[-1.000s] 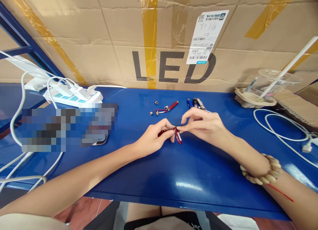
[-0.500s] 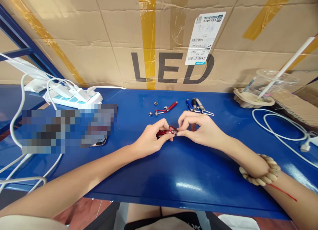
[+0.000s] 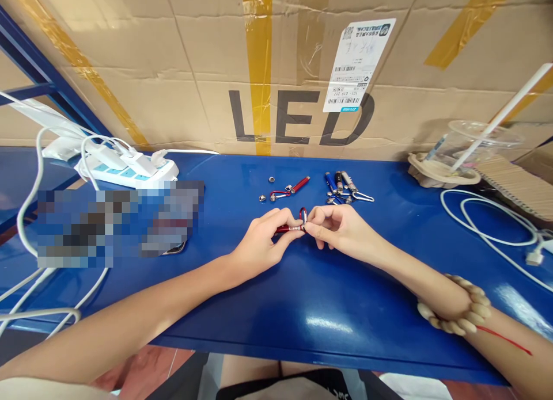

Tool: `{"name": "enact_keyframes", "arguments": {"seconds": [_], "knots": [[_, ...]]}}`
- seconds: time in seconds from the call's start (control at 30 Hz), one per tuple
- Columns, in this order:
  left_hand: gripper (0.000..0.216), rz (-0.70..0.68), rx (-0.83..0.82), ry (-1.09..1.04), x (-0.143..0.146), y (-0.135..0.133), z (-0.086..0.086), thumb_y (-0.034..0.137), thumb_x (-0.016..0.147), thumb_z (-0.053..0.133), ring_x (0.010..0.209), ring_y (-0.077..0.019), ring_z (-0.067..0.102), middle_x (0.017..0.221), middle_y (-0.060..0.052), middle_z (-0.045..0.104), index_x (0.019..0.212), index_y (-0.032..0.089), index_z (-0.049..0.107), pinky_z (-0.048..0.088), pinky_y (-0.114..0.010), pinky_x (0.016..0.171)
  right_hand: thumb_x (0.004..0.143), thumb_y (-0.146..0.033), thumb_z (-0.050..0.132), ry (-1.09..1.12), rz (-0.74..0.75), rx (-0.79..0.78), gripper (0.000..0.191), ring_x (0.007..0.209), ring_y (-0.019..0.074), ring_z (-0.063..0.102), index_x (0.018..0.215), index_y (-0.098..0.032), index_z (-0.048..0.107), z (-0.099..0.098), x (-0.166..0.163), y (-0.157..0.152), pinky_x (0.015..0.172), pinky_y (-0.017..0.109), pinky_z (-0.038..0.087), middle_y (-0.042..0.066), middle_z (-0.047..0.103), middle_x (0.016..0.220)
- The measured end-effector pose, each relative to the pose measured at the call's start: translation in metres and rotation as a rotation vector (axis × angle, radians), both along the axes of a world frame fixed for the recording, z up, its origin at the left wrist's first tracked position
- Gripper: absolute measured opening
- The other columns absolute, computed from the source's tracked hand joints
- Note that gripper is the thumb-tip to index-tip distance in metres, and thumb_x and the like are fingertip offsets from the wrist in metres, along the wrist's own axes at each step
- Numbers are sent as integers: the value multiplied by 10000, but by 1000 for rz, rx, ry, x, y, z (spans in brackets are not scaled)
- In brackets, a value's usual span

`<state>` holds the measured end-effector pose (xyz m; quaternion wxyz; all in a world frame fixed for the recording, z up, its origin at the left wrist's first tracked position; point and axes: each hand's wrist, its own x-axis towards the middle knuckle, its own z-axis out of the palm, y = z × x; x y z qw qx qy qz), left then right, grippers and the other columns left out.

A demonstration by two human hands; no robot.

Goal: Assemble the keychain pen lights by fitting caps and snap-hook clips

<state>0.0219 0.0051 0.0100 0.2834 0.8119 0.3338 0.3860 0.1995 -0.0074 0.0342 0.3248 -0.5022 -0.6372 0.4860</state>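
Observation:
Between thumb and fingers, my left hand [image 3: 261, 237] grips a small red keychain flashlight [image 3: 283, 229], lying roughly level above the table. A red carabiner clip [image 3: 303, 212] stands up from its right end. My right hand [image 3: 352, 232] is closed in a pinch at that end, its fingertips hiding what exactly they hold. Just beyond the hands lies a second red flashlight tube [image 3: 300, 185] with a red carabiner [image 3: 281, 193] beside it. Two small silver caps [image 3: 261, 198] are to its left. Behind my right hand, blue [image 3: 330, 182], black [image 3: 339, 181] and silver [image 3: 349, 181] tubes lie with their clips.
The blue table [image 3: 276, 308] backs onto a large cardboard box [image 3: 199, 60] marked LED. At left are a white power strip [image 3: 159, 172] with cables and a blurred-out patch. A plastic cup [image 3: 470, 144] in a cardboard holder, a coiled white cable [image 3: 488, 234] and a notebook [image 3: 516, 184] are at right.
My right hand has turned and its fingers have curled in lower at the flashlight's end. The red carabiner has swung more upright. My left hand keeps its grip almost in place.

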Motion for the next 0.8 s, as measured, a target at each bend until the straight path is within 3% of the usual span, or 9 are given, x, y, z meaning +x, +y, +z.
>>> {"name": "enact_keyframes", "arguments": {"seconds": [0.3,0.5,0.67,0.8], "knots": [[154,22,47,21,0,-1,-1,249,848,525,816,-116,626,918,-10,674,983,214,590,512,-221,752,578,-522,733,60,-69,-127,405,395,75,466,589,-166,542,-2,-2,2,352,178,361,-31,508,438],[153,70,91,57,1,-2,1,252,842,527,737,-114,599,853,-12,686,945,208,630,511,-228,711,575,-546,724,40,-87,-120,424,377,66,449,600,-159,552,-1,-3,3,355,177,367,-37,503,421],[143,101,33,50,3,-2,4,267,827,535,738,-128,611,829,-22,689,896,199,640,509,-233,686,641,-557,676,-10,-57,-13,416,388,78,469,618,-165,539,-2,-2,3,378,191,380,-35,508,439],[117,99,-68,6,4,-3,7,242,804,539,733,-123,632,817,-18,691,858,181,623,512,-220,687,702,-546,633,-168,-108,216,392,440,90,505,642,-167,553,-2,-2,0,431,214,408,-5,568,545]]}}
